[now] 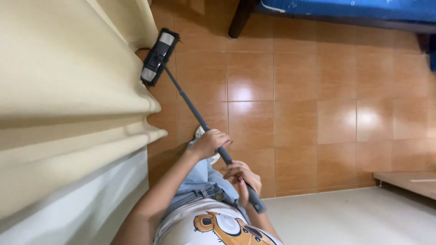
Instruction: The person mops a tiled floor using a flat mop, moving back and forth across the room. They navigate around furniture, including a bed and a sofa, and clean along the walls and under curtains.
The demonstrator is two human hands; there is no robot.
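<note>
I hold a flat mop by its long dark handle [190, 105]. Its black and grey head [158, 57] rests on the orange-brown tiled floor [295, 113], against the foot of a cream curtain [68, 77]. My left hand [210, 143] grips the handle about midway along. My right hand [244, 179] is closed around the handle near its upper end, close to my waist. I wear light blue jeans [200, 179] and a white shirt with a cartoon print.
A bed with a blue mattress [354, 8] and a dark wooden leg [238, 19] stands at the top. A pale wooden board [406, 180] lies at the right edge. A white surface [345, 218] fills the lower right. My foot [200, 132] shows beside the handle.
</note>
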